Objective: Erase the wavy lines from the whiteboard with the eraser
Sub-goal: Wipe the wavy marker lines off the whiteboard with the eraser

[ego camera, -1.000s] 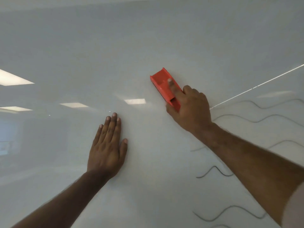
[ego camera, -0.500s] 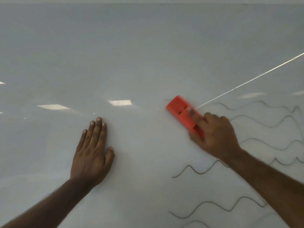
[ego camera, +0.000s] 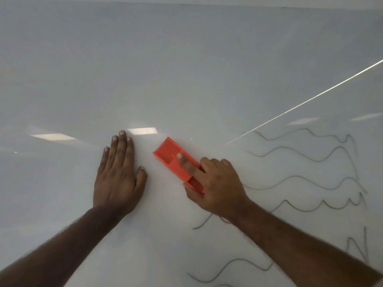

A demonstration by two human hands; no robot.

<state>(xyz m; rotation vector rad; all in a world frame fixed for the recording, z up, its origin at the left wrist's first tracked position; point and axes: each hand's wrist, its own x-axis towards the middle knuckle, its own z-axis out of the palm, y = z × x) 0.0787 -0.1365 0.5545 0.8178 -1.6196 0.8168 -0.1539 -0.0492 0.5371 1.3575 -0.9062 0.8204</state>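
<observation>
The whiteboard (ego camera: 186,69) fills the view. My right hand (ego camera: 217,185) presses an orange-red eraser (ego camera: 172,156) flat against it, index finger along the eraser's back. Several dark wavy lines (ego camera: 300,160) run across the board to the right of that hand, and more wavy lines (ego camera: 228,270) lie below my right forearm, which hides part of them. My left hand (ego camera: 118,175) rests flat on the board just left of the eraser, fingers together and holding nothing.
A thin bright straight line (ego camera: 306,100) slants up to the right edge above the wavy lines. Ceiling-light reflections (ego camera: 142,130) show on the glossy surface. The board's upper edge (ego camera: 186,3) runs along the top.
The eraser and my right hand have slid down and toward my left hand. The view has shifted right, showing more of the wavy lines. My left hand stays flat on the board.
</observation>
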